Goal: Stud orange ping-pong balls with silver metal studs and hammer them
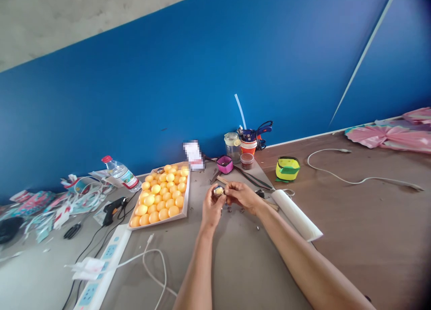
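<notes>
While both hands meet just right of the tray of yellow balls [160, 195], the step in hand looks like working on one small round piece [218, 191], prob. sticking or fitting something onto it. Left hand [211, 209] is curled, fingers closed round the piece from below and holding it up off the table [235, 265]. Right hand [241, 196] is pinched shut w/ fingertips at the piece's right side; can't tell if it holds a bit of its own, too small to see. The piece looks dark w/ a pale shiny top, maybe a ball partly covered.

Small dark bits [232, 209] lie on the table just right of the tray, under the hands. Beyond the tray's far right corner: pink cup [225, 164], brown-lidded jar [247, 160], clear jar [232, 146], orange cup w/ tools [249, 144]. White roll [296, 215] lies well right of the tray, past the right wrist. Black glue gun [113, 209] sits just left of the tray, power strip [101, 267] near its front left corner, water bottle [121, 173] behind-left.

Next move, as I judge it, calls for a steady left grip, piece turned a little to show a bare patch, and a fine pinch from the right hand to pick one bit from the table and seat it w/o crushing.
</notes>
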`<state>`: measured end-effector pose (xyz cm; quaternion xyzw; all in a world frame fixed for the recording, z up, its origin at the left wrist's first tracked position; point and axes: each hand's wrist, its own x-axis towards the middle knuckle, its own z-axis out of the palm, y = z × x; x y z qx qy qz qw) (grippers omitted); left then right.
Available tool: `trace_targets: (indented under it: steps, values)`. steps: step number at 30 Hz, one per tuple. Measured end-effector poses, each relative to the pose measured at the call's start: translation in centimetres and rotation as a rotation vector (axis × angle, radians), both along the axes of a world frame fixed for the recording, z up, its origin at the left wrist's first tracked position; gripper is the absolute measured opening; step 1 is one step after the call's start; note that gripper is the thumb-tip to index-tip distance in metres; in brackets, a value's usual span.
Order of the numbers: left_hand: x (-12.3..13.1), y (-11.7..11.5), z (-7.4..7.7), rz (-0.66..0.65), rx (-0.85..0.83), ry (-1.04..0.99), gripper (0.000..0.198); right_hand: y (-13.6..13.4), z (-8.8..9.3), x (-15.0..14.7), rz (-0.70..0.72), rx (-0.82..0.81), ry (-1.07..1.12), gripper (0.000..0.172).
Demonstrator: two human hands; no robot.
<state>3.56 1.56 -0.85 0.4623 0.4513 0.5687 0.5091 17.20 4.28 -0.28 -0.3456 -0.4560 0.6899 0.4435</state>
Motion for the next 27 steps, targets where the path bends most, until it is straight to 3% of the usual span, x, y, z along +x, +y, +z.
trace_targets:
  steps: [3,6,9,11,13,21,27]
  values:
    - [-0.3,0.3,0.0,0.082,-0.023,-0.041,0.050,0.5,-0.4,0.5,-0.088,0.121,-0.178,0.022]
    - [-0.6,0.5,-0.1,0.143,-0.034,-0.095,0.052,0.5,-1.1,0.5,-0.262,0.425,-0.627,0.020]
    - [-0.6,0.6,-0.1,0.165,-0.021,-0.126,0.052,-0.1,-1.6,-0.1,-0.168,0.686,-1.041,0.037]
    - [-0.5,0.5,-0.1,0.157,-0.007,-0.112,0.048,-0.6,-1.7,-0.7,-0.040,0.733,-1.306,0.035]
    - [-0.4,0.4,0.0,0.138,0.002,-0.094,0.044,-0.9,-1.6,-1.3,0.003,0.732,-1.432,0.026]
    - [-0.3,0.0,0.2,0.081,-0.033,-0.133,0.046,-0.4,-2.1,-1.9,-0.054,0.653,-1.470,0.020]
    - [-0.6,0.5,-0.5,0.095,-0.016,-0.141,0.047,0.3,-1.7,-0.6,-0.297,0.529,-1.027,0.029]
